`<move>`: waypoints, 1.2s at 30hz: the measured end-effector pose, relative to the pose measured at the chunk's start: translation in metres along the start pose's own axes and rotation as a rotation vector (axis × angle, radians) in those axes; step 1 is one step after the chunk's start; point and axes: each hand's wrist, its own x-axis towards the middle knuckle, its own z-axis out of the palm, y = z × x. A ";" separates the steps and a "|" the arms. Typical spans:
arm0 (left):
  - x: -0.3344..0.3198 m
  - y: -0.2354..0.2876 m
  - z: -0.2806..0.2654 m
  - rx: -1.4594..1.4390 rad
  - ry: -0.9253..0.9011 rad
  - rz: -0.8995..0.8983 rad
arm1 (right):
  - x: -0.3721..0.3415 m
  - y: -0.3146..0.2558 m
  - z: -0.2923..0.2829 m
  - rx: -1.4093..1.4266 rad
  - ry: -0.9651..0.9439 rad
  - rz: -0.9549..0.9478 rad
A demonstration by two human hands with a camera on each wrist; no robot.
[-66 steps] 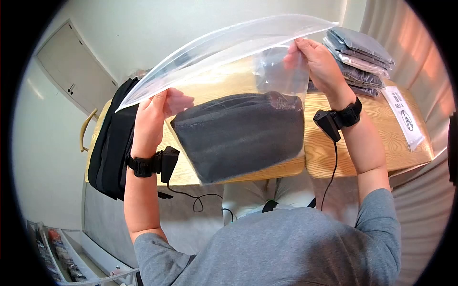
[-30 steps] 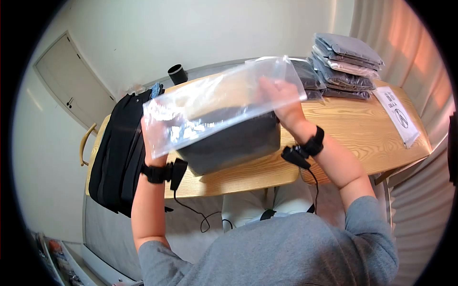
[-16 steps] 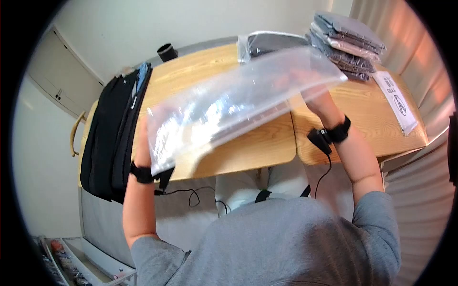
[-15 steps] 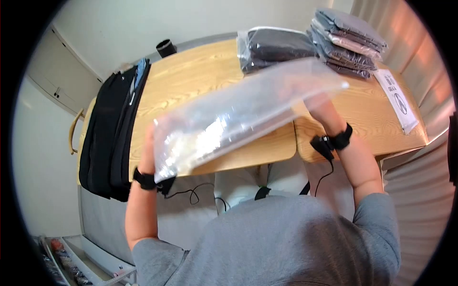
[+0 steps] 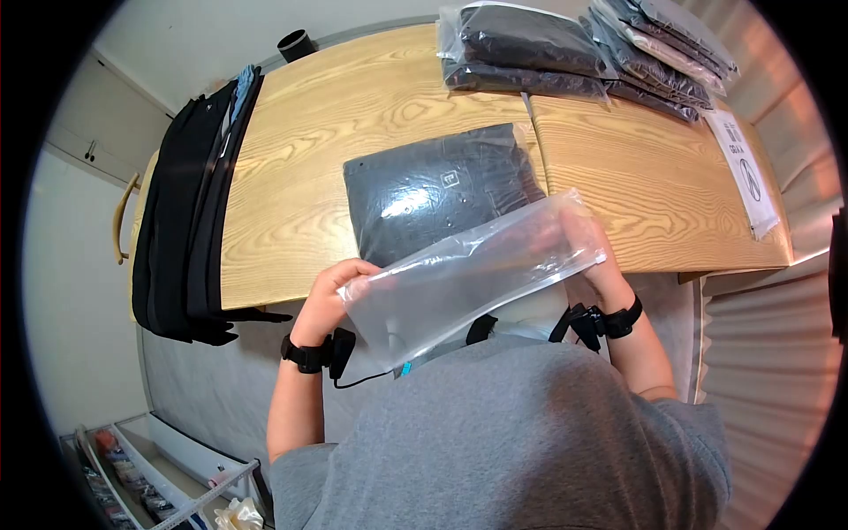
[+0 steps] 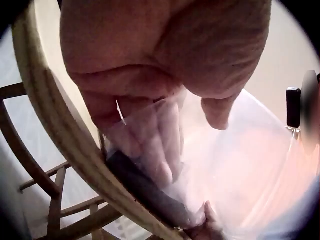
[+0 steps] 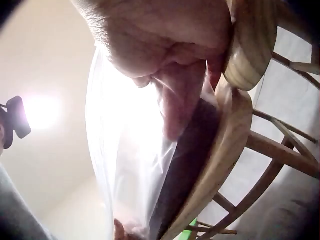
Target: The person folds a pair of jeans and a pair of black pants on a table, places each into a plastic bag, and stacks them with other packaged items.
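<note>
A dark folded garment [image 5: 424, 190] lies on the table inside a clear zip bag [image 5: 459, 274], with a small pale square mark on it. The bag's loose mouth end, edged by the zip strip, spreads toward my body past the table's front edge. At that end's left side, my left hand [image 5: 329, 296] holds the film, its fingers behind the plastic and its thumb on the near side. My right hand [image 5: 594, 247] grips the opposite side, partly veiled by the film. In both wrist views the film [image 6: 240, 155] runs between thumb and fingers.
Black folded trousers [image 5: 181, 212] lie along the table's left side. Bagged dark garments [image 5: 530, 53] and a taller stack of bagged clothes [image 5: 662, 53] stand at the back right. A printed plastic packet [image 5: 742, 172] lies right. A black cylindrical container [image 5: 296, 46] stands beyond the table.
The bag with the garment, earlier held raised with its mouth spread wide, now lies flat on the table. Both hands have come down and nearer the body with its mouth end.
</note>
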 end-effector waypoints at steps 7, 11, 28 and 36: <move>0.018 0.011 -0.004 -0.228 0.001 -0.167 | 0.006 -0.005 -0.001 -0.132 0.072 0.097; 0.039 0.018 -0.007 -0.316 0.057 -0.417 | 0.009 0.003 -0.005 -0.057 -0.054 -0.088; 0.012 0.007 -0.004 -0.269 0.234 -0.180 | 0.010 -0.003 0.015 0.064 0.173 0.049; 0.007 -0.008 0.026 -0.022 0.483 -0.022 | -0.002 -0.002 0.005 -0.113 0.217 -0.092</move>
